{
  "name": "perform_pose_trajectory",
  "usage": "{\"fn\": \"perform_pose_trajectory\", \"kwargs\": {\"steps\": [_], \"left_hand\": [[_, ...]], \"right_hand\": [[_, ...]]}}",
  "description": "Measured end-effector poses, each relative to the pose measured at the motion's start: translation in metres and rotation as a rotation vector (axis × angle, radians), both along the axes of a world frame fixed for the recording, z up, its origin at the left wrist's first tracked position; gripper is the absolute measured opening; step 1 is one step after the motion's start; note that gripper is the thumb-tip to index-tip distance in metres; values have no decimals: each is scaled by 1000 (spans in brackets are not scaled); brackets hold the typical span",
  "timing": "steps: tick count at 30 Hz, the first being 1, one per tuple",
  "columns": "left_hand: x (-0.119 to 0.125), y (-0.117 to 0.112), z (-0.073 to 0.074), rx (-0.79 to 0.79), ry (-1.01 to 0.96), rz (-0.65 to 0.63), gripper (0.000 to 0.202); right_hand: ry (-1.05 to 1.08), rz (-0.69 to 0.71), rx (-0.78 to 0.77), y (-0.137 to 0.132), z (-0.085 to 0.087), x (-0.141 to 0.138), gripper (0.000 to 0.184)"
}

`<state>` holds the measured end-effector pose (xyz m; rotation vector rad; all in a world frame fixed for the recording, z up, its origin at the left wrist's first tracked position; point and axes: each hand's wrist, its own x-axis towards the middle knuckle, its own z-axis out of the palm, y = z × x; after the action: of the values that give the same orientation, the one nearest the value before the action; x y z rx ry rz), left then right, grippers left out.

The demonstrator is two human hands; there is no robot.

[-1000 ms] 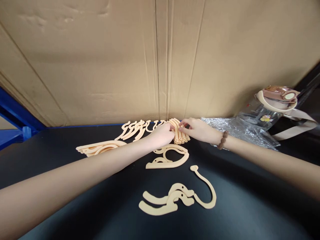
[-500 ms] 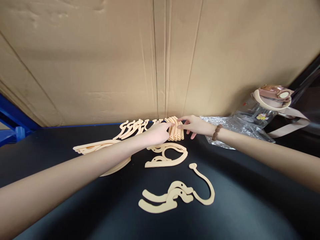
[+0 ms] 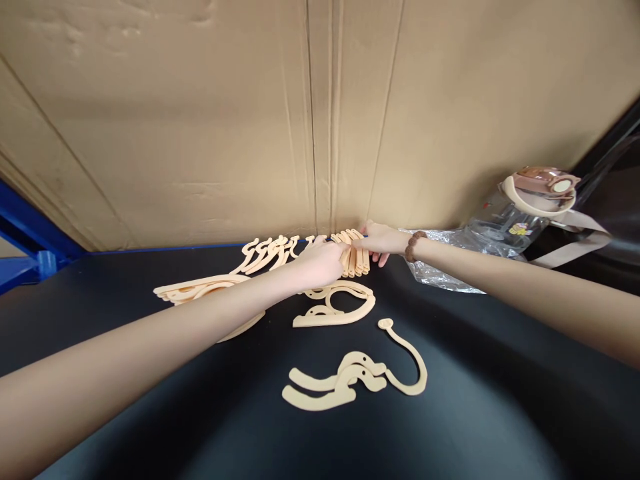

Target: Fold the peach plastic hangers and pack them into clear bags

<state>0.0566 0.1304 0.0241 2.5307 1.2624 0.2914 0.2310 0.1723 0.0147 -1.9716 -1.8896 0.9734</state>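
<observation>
Cream-coloured plastic pieces that look like folding hanger parts lie on the black table. My left hand is curled against the left side of a row of standing hanger arms. At the row's right side is my right hand, its thumb and forefinger touching the rear of the row and its lower fingers hanging loosely. My left hand hides part of the row. Just nearer to me lies a folded hanger. Closer still are two overlapping curved arms and a hook.
Behind my left forearm are a pile of hanger arms and several spread hooks. A clear plastic bag and a strapped bottle stand at the right. Cardboard walls the back; a blue frame is at the left.
My right hand has shifted slightly left and back along the row. The standing arms lean differently now, fanned apart at the top. The view has tilted a little.
</observation>
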Motion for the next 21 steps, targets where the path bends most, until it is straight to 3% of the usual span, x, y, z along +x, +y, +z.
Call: {"fn": "perform_pose_trajectory", "kwargs": {"steps": [6, 8, 11, 15, 18, 21], "left_hand": [[-2, -5, 7, 41, 36, 44, 31], [-8, -18, 16, 69, 13, 66, 28], [-22, -47, 27, 103, -42, 85, 41], [-45, -91, 27, 137, -197, 115, 37], [-58, -117, 17, 103, -343, 125, 42], [-67, -137, 6, 110, -349, 65, 39]], "right_hand": [[-6, 16, 20, -8, 11, 2, 34], [4, 39, 53, -14, 18, 7, 32], [29, 86, 133, -31, 27, 17, 31], [79, 195, 270, -72, 31, 24, 39], [72, 271, 380, -119, 29, 19, 42], [-24, 432, 509, -165, 26, 9, 46]]}}
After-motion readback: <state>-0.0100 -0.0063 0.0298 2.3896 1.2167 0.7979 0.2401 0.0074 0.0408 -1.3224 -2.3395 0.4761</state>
